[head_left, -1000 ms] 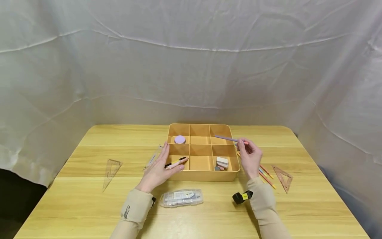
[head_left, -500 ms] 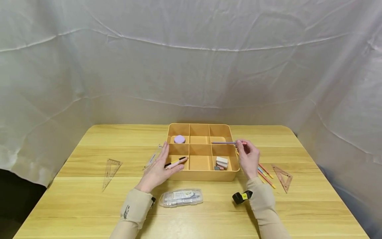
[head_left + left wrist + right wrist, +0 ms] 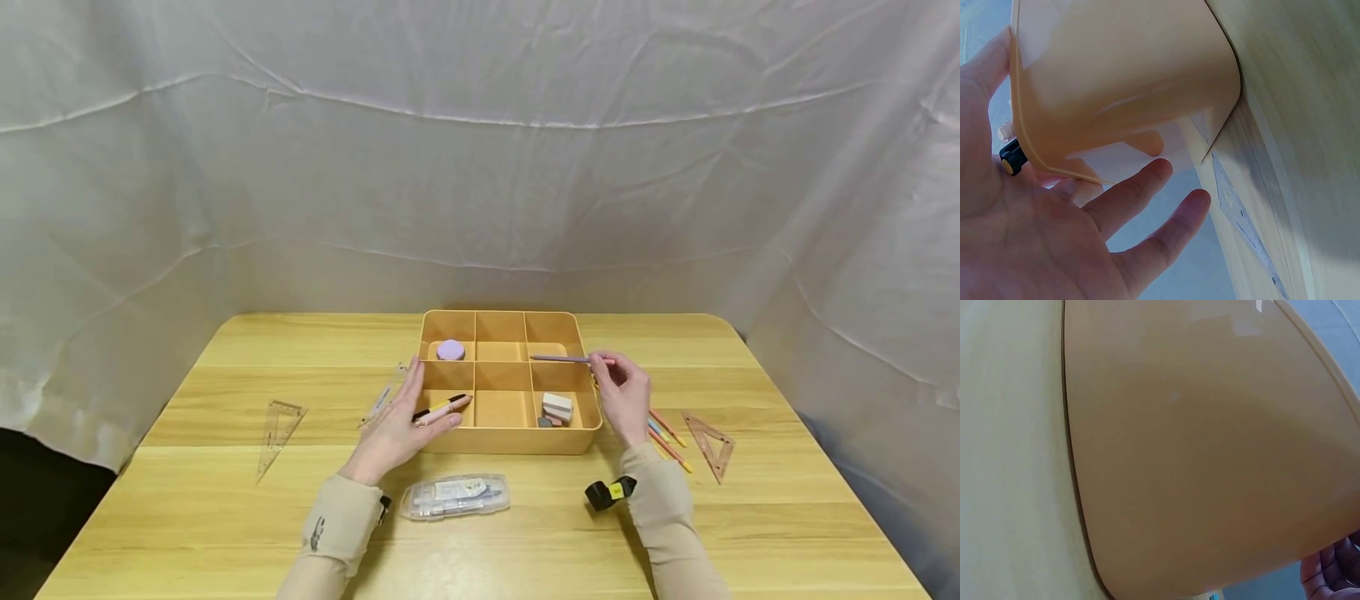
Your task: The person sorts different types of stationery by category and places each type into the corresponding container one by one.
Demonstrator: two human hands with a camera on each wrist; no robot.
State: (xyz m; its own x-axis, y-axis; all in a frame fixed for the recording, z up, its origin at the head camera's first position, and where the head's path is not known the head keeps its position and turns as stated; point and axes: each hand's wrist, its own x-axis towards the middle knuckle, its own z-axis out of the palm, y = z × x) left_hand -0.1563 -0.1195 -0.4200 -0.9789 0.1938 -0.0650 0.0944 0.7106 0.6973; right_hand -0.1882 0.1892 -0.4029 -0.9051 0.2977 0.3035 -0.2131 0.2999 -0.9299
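Observation:
A tan organizer box divided into several compartments stands on the table. My left hand rests at its front left corner, fingers extended along the left wall and thumb over the front rim. Pens, one black and yellow, lie in the front left compartment beside that thumb. My right hand pinches a purple pencil by its reddish end, held level across the right rim near the divider between the right compartments. White erasers with smaller pieces occupy the front right compartment; a round purple item sits back left.
A transparent pencil case lies in front of the box. Several coloured pencils and a reddish set square are on the right. On the left are a clear set square and a ruler close to the box.
The pencil's free tip has dropped from its slant over the back right compartment to level with the divider. My right hand has shifted slightly left; my left hand has stayed in place.

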